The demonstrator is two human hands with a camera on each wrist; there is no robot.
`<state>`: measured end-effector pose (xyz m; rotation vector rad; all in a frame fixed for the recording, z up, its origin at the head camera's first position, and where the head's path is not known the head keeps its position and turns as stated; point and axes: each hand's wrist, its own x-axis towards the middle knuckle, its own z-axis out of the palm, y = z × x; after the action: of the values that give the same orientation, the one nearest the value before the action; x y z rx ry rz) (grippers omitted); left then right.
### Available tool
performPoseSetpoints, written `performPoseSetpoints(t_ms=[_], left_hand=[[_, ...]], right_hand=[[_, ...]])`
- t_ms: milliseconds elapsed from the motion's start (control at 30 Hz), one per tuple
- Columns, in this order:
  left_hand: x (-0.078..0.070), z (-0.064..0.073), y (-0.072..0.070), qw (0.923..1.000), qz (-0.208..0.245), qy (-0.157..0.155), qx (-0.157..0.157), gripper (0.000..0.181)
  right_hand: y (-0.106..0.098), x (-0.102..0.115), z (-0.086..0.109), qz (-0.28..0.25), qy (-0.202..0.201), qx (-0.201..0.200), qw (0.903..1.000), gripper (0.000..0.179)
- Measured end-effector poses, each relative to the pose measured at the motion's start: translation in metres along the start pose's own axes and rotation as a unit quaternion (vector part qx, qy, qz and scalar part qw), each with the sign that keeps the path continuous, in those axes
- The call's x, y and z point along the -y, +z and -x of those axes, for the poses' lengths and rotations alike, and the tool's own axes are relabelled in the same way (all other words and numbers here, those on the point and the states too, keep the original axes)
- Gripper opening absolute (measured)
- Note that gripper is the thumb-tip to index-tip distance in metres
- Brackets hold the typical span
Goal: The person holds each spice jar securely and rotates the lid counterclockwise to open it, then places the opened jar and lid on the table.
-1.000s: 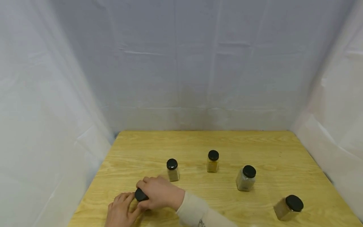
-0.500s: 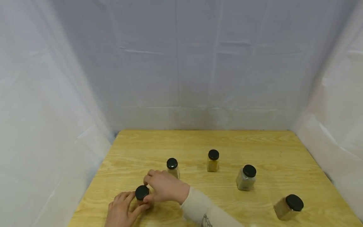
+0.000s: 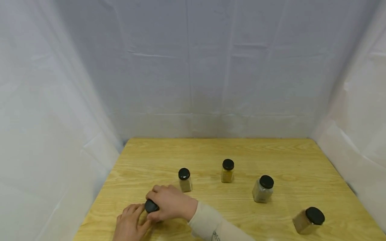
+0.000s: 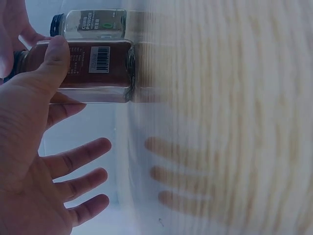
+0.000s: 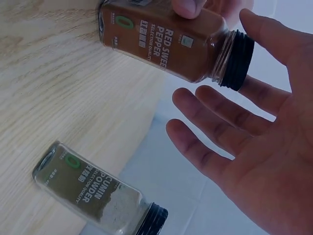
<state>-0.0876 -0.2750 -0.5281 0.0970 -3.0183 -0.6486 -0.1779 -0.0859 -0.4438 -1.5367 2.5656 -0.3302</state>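
A spice jar of red sweet pepper powder (image 5: pixel 161 36) stands upright on the table, its black lid (image 3: pixel 151 206) at the top. My left hand (image 3: pixel 129 222) holds the jar's body between thumb and index finger; its other fingers stretch out free in the left wrist view. My right hand (image 3: pixel 173 202) reaches over from the right, with thumb and index finger pinching the lid's sides and the remaining fingers spread beside it. Below the lid, some of the glass neck's threads show in the right wrist view. Just behind stands a cumin powder jar (image 5: pixel 93 188), touched by neither hand.
Farther right on the wooden table (image 3: pixel 241 221) stand a yellow-filled jar (image 3: pixel 227 174), a jar with pale contents (image 3: pixel 262 192) and a jar with brown contents (image 3: pixel 303 222). All have black lids. White sheeting (image 3: pixel 193 73) surrounds the table at the back and sides.
My right hand loosened and shifted off the lid toward the right half a second ago, and has since come back around it. The left hand keeps its hold on the jar.
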Motion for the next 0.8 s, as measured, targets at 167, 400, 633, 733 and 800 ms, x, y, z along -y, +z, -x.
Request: performPoseSetpoints(t_ms=[167, 400, 633, 733, 800], left_hand=[[-0.0029, 0.0012, -0.0008, 1.0000, -0.004, 0.000, 0.000, 0.060], [-0.0073, 0.0037, -0.0009, 0.9997, 0.015, -0.013, -0.014, 0.069], [-0.0067, 0.0034, -0.0002, 0.9996, 0.017, -0.008, -0.022, 0.067], [-0.0049, 0.0027, -0.0003, 0.9998, 0.008, 0.001, -0.016, 0.064], [-0.0041, 0.0027, -0.0001, 0.9999, 0.003, 0.006, -0.014, 0.061]], right_hand=[[-0.0015, -0.0002, 0.0013, 0.003, 0.012, 0.002, 0.9999, 0.052], [-0.0073, -0.0050, 0.0064, 0.004, 0.028, 0.006, 0.9996, 0.046], [-0.0079, -0.0073, 0.0054, -0.013, 0.022, 0.010, 0.9996, 0.046], [-0.0056, -0.0051, 0.0036, -0.017, 0.009, 0.016, 0.9997, 0.051], [-0.0035, -0.0031, 0.0026, -0.020, 0.001, 0.018, 0.9996, 0.054]])
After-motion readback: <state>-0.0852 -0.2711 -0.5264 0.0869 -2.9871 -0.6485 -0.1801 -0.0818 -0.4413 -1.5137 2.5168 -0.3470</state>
